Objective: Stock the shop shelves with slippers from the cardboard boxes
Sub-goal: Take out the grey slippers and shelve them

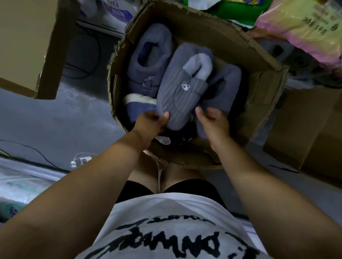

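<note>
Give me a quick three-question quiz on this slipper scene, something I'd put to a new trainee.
1. True or false: the left hand has a grip on the near end of the striped slipper.
2. The right hand is: A open beside that slipper, B gripping a bottle, C out of sight.
3. In a word or two: what are the slippers lying in?

Key: 1 true. 2 A. 3 the torn cardboard box.
</note>
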The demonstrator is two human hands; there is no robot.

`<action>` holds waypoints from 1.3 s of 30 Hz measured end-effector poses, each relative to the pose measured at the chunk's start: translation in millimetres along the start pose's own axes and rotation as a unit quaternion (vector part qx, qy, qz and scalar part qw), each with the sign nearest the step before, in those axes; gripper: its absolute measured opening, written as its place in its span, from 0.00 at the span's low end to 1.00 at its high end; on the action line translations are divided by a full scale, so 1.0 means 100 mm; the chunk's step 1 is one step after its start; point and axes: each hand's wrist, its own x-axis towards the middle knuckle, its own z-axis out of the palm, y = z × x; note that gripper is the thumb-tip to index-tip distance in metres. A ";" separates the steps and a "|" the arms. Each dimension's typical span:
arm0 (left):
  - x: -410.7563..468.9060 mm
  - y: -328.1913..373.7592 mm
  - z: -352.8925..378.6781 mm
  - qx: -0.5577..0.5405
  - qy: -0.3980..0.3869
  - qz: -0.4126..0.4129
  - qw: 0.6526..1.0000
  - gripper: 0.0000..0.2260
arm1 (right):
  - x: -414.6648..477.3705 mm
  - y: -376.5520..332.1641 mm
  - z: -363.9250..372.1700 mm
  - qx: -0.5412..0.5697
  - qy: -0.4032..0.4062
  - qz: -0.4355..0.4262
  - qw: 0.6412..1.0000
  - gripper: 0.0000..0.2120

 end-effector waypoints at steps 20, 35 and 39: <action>0.86 0.47 -0.66 0.291 0.118 0.231 0.921 0.35 | 0.40 0.48 0.04 -0.007 0.131 0.159 0.979 0.31; 0.99 0.95 -0.86 0.496 0.011 0.158 0.854 0.20 | -0.34 0.39 0.34 0.137 0.228 0.153 0.952 0.33; 0.92 0.99 -0.94 0.549 -0.001 0.186 0.815 0.13 | -0.65 0.41 0.40 0.172 0.219 0.127 0.952 0.27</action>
